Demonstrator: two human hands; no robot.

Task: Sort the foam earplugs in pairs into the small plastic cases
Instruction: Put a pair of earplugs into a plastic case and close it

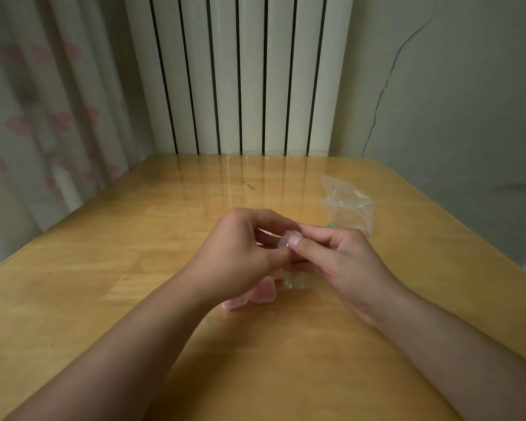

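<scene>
A small clear plastic case (287,240) is held in the air above the table's middle, pinched between both hands. My left hand (240,253) grips its left side and my right hand (343,262) grips its right side with thumb on top. Whether the case holds earplugs I cannot tell. Under my hands lie two pinkish cases (260,294) and a clear case (296,281) on the wooden table (104,268). A bit of something green (331,226) shows just beyond my right hand's fingers.
An empty clear zip bag (348,206) lies crumpled at the right, behind my right hand. A white radiator (240,74) stands past the table's far edge, a curtain (43,117) to the left, a wall on the right.
</scene>
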